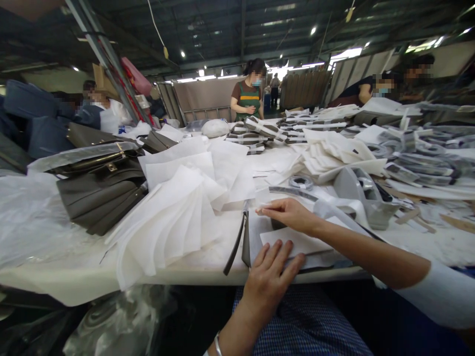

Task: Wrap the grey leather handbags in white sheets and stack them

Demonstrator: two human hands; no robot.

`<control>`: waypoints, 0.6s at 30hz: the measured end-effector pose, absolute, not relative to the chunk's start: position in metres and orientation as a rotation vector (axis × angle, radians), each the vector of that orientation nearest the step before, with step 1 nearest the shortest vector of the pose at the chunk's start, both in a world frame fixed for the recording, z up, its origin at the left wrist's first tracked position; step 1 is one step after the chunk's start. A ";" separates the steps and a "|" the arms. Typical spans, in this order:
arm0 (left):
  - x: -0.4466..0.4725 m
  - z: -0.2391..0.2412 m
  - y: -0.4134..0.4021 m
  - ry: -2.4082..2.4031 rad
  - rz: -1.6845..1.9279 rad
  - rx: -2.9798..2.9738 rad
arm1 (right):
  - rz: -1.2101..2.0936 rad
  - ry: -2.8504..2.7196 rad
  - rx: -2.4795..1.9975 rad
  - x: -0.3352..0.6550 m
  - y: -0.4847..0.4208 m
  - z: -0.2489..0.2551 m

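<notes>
My left hand [267,279] lies flat, fingers spread, on a white sheet [297,241] that covers a grey bag [245,244] at the table's front edge. My right hand [288,213] reaches in from the right with its fingers pinched together on the far edge of the white wrapping over the same bag. A dark strap [234,244] of the bag hangs toward the table edge. A fanned pile of white tissue sheets [174,217] lies just left of both hands.
Grey handbags [100,193] are stacked at the left, some under clear plastic [33,217]. Wrapped straps and white sheets [334,153] cover the table's middle and right. A grey tape dispenser [365,195] stands right of my hands. Other people work at the far side and the left.
</notes>
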State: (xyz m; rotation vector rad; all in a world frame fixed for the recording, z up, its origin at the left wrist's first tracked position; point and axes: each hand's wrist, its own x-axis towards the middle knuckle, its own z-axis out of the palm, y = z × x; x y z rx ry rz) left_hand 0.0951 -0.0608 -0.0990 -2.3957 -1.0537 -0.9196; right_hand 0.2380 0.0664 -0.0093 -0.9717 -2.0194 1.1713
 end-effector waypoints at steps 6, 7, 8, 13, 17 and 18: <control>0.095 -0.097 -0.062 -1.028 -1.111 -2.387 | 0.602 -2.342 -0.863 0.268 0.012 -0.022; 0.095 -0.099 -0.062 -1.017 -1.151 -2.376 | 0.556 -2.361 -0.857 0.272 0.006 -0.025; 0.094 -0.101 -0.062 -1.011 -1.186 -2.367 | 0.521 -2.371 -0.849 0.276 0.001 -0.029; 0.094 -0.117 -0.062 -1.064 -1.357 -2.293 | 0.294 -2.343 -0.750 0.288 -0.016 -0.046; 0.095 -0.121 -0.063 -1.106 -1.472 -2.183 | 0.113 -2.350 -0.593 0.289 -0.027 -0.054; 0.095 -0.119 -0.063 -1.121 -1.482 -2.167 | 0.079 -2.354 -0.550 0.289 -0.030 -0.054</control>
